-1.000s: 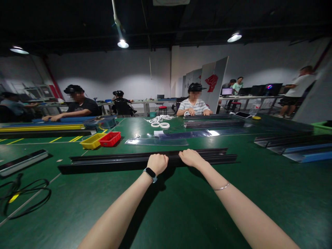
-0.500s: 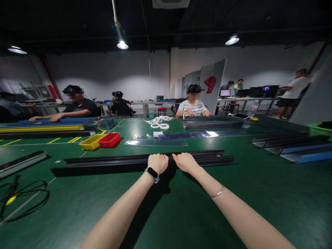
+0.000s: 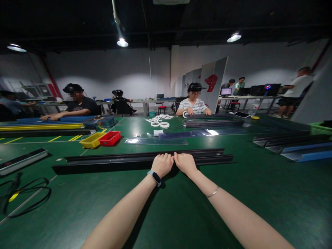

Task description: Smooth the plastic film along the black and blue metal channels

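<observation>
A long black channel profile point(image 3: 103, 166) lies crosswise on the green table in front of me. My left hand point(image 3: 162, 164), with a watch on its wrist, is closed over the profile's near wall. Right beside it, my right hand point(image 3: 185, 163) is curled over the same wall, a bracelet on that forearm. The two hands meet at the thumbs and index fingers. My fingertips are hidden behind the knuckles, so anything small between them does not show.
Beyond the profile lie clear plastic strips point(image 3: 155, 142) and white tape rolls point(image 3: 164, 125). Yellow point(image 3: 90, 141) and red point(image 3: 110, 138) bins stand left of them. Blue and black profiles point(image 3: 308, 153) lie at right, a cable point(image 3: 31, 197) at left. A co-worker point(image 3: 193, 103) sits opposite.
My left hand has slid a little to the right along the profile, closing the gap to my right hand. The profile stays in place.
</observation>
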